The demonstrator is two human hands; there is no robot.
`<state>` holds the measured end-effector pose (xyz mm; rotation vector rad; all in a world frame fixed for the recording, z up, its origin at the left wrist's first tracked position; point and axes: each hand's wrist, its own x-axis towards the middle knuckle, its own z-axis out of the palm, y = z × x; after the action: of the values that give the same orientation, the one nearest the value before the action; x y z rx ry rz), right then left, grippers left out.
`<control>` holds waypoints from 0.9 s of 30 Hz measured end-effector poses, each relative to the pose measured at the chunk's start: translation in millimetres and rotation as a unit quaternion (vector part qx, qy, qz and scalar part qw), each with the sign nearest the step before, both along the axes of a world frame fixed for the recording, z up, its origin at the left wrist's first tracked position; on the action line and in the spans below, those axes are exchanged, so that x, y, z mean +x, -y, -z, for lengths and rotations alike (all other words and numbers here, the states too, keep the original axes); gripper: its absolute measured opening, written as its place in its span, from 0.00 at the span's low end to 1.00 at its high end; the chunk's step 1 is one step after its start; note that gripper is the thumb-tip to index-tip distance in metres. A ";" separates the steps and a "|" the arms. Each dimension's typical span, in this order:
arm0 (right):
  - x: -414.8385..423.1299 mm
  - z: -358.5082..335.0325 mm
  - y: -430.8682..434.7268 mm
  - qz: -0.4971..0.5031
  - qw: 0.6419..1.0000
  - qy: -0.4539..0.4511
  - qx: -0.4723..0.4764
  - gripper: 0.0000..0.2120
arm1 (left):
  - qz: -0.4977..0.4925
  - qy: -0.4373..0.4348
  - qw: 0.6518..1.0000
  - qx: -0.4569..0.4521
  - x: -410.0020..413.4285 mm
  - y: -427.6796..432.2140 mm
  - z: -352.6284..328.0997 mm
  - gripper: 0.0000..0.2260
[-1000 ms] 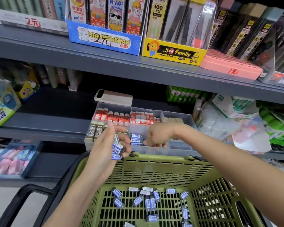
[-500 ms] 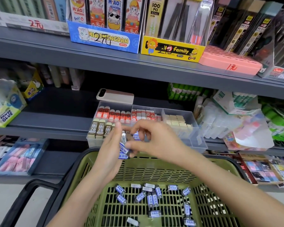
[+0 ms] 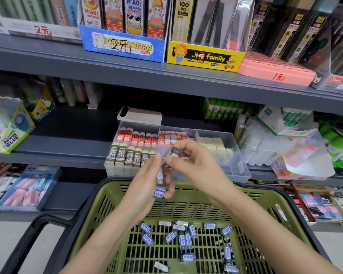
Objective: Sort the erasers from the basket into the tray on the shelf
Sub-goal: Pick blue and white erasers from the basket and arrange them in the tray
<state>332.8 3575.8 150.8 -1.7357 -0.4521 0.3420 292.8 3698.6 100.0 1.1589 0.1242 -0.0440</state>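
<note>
Left hand (image 3: 145, 186) grips a short stack (image 3: 160, 192) of erasers over the basket (image 3: 246, 191) rim; right hand (image 3: 194, 165) pinches one eraser (image 3: 175, 150) just above it. Best set upright, snug beside its like in the tray (image 3: 236, 167) (that slot is hidden behind the hands). Half a second ago the right fingers were only reaching the stack; now the eraser is lifted clear

Grey metal shelves (image 3: 166, 80) run across in tiers — crowded with colourful stationery boxes (image 3: 125, 46) — above a pale smooth floor (image 3: 2, 240).

Erasers (image 3: 188, 241) are lying in the basket (image 3: 281, 214) before me; the tray (image 3: 236, 171) is sitting on the shelf (image 3: 67, 155) behind it.
</note>
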 end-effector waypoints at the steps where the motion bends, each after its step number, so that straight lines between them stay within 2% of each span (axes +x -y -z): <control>1: 4.9 -0.8 2.1 0.008 0.999 -0.014 0.039 0.05 | 0.003 0.001 1.000 -0.005 -0.4 2.9 -0.3 0.20; 3: 17.3 -2.6 7.3 0.012 0.996 -0.034 0.082 0.08 | 0.008 -0.014 0.999 -0.040 -0.7 5.8 -2.5 0.15; 4: 24.8 -3.4 10.8 0.011 0.997 -0.027 0.068 0.09 | 0.012 -0.021 0.998 -0.063 -0.6 5.4 -3.6 0.13; 6: 42.3 -3.6 17.1 0.011 1.000 0.002 -0.028 0.12 | 0.021 -0.022 0.994 -0.101 0.0 1.6 -6.2 0.10; 8: 58.0 -1.9 20.0 0.003 0.988 0.020 -0.150 0.15 | 0.019 -0.016 0.992 -0.126 0.2 -2.2 -7.6 0.12; 12: 77.3 3.1 11.8 -0.053 0.931 0.047 -0.359 0.07 | 0.003 -0.015 0.989 -0.146 1.6 -6.5 -7.2 0.14; 15: 84.1 5.4 -0.1 -0.119 0.884 0.061 -0.448 0.03 | -0.011 -0.003 0.992 -0.124 0.6 -9.8 -5.8 0.14; 18: 86.4 5.4 -10.2 -0.160 0.847 0.058 -0.504 0.04 | -0.024 0.003 0.993 -0.116 2.1 -13.5 -6.8 0.12; 23: 84.0 7.4 -13.7 -0.167 0.820 0.075 -0.542 0.07 | -0.029 0.005 0.995 -0.100 3.2 -23.9 -10.6 0.10; 27: 78.9 15.8 -15.7 -0.134 0.790 0.174 -0.573 0.08 | -0.021 0.032 0.994 -0.106 2.5 -28.1 -13.7 0.06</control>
<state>411.7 3591.5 135.0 -2.9688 -0.8717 0.5690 295.3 3726.7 113.7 0.9445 0.0852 0.0161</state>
